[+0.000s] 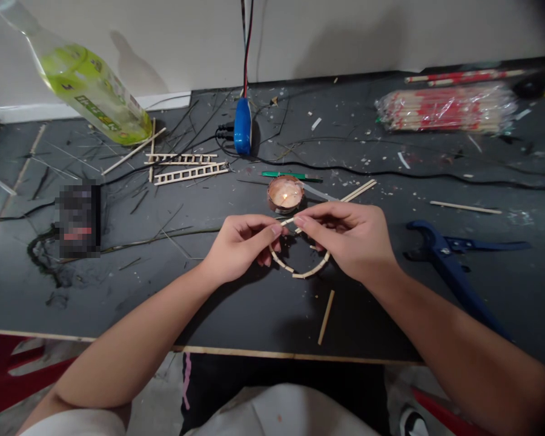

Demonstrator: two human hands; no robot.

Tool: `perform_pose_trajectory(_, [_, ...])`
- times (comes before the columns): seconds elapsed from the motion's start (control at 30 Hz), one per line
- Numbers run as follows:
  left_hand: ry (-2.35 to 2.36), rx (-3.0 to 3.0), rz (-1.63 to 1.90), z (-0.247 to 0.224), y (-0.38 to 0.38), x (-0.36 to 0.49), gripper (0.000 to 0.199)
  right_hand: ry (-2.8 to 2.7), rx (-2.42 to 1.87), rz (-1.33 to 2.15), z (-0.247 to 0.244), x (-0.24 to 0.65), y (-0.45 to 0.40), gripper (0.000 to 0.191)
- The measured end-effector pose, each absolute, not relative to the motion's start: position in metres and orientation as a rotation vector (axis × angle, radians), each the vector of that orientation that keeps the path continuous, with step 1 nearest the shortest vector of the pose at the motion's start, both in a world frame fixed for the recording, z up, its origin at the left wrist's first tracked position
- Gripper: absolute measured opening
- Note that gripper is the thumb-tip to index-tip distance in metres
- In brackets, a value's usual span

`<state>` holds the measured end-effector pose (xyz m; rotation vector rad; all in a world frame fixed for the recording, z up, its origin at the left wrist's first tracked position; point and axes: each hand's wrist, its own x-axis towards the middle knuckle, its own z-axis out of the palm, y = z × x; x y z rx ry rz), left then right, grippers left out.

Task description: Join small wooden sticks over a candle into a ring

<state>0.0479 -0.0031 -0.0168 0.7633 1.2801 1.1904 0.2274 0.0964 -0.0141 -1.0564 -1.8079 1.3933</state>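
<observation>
My left hand (pixel 240 245) and my right hand (pixel 352 236) are close together at the middle of the dark table. Both pinch a thin pale stick (pixel 287 222) between thumb and forefinger. Below the fingers hangs a curved chain of short stick pieces (pixel 305 275), its ends partly hidden by my hands. Two long pale sticks (pixel 361 190) stick out above my right hand. Just beyond my fingertips a small round candle (pixel 285 192) burns in a brown cup. Closer to the table's front edge lies a loose short stick (pixel 326 318).
A green-labelled bottle (pixel 93 97), small stick ladders (pixel 191 174) and a dark box (pixel 78 218) are on the left. Behind the candle are a green tool (pixel 291 176) and a blue USB hub (pixel 243 126) with cables. Right: wrapped sticks (pixel 447 109), blue cutter (pixel 449 260).
</observation>
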Motion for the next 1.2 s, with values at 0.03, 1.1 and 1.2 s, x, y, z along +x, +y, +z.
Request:
perform_pose_trajectory(0.03, [1.263,0.758,1.184,-0.0167,-0.0032,0.0474,0.031,-1.804,-1.057,1.4,-0.0137,0.2273,0.0964,0.013])
perform_pose_trajectory(1.1, [1.225,0.809,1.275,-0.022,-0.0032,0.0492,0.025,-1.813,-1.028,1.386,-0.0093,0.2276,0.0966,0.011])
perform_pose_trajectory(1.2, [1.243,0.814,1.262,-0.021,-0.0038,0.0485,0.023,-1.809,-1.02,1.407,-0.011,0.2275,0.0959,0.012])
